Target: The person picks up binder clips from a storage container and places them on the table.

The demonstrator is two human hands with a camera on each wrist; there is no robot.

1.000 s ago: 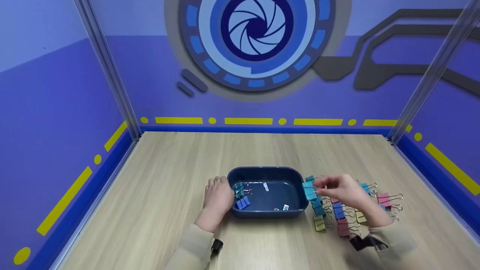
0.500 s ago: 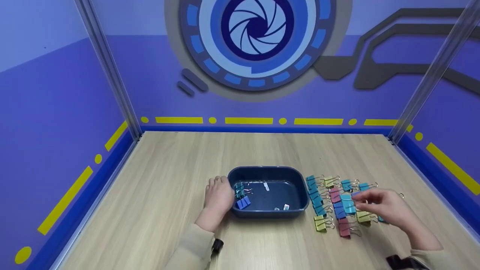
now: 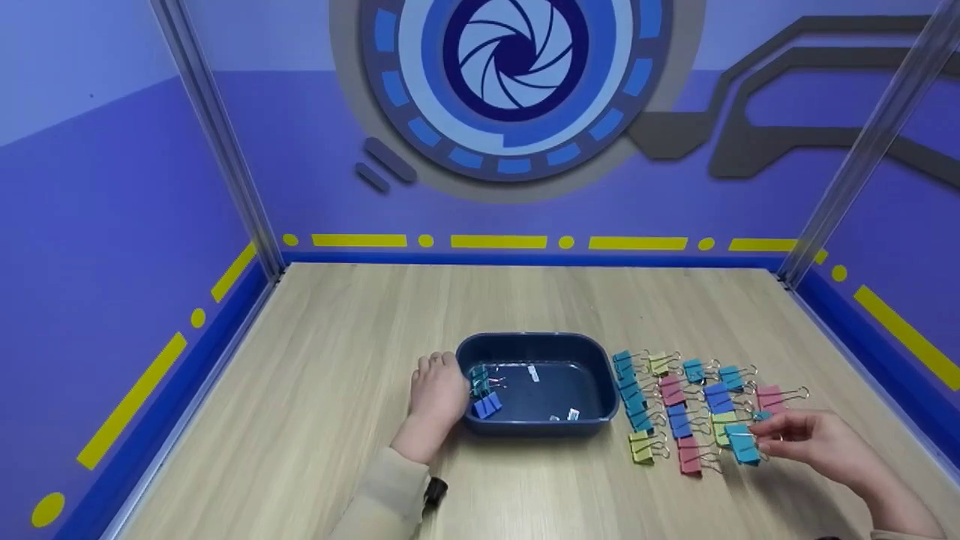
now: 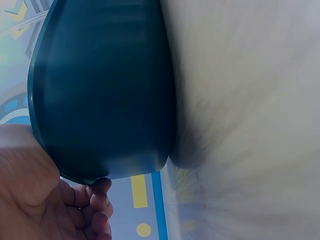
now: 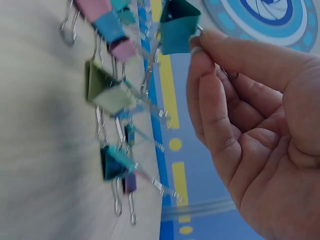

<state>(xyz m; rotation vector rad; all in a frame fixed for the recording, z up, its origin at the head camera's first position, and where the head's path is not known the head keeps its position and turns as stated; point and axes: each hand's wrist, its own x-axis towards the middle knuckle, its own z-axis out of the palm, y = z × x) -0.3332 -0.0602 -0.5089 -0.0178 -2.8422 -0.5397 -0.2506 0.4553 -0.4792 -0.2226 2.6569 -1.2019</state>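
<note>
A teal binder clip (image 3: pixel 743 444) is pinched between the thumb and fingertips of my right hand (image 3: pixel 817 444), held a little above the other clips. In the right wrist view the same clip (image 5: pixel 180 27) shows its hollow triangular side. My left hand (image 3: pixel 439 391) grips the left end of a dark blue plastic box (image 3: pixel 536 429) at its rim; the thumb is hidden from view. Inside the box, at its left end, lie a dark green clip (image 3: pixel 478 381) and a blue clip (image 3: pixel 487 406). The left wrist view shows the curled fingers (image 4: pixel 100 202) by the box's corner.
Rows of binder clips stand right of the box: teal ones (image 3: pixel 631 391) nearest it, then red (image 3: pixel 689 455), blue (image 3: pixel 679 421) and yellow (image 3: pixel 724 427) ones. A pink clip (image 3: pixel 769 398) is at the far right. White bits (image 3: pixel 573 414) lie on the box floor. Blue-purple walls surround the table.
My right hand has carried the teal clip from the box's right rim rightward and toward me, over the rows of clips. The left hand and the box have stayed in place.
</note>
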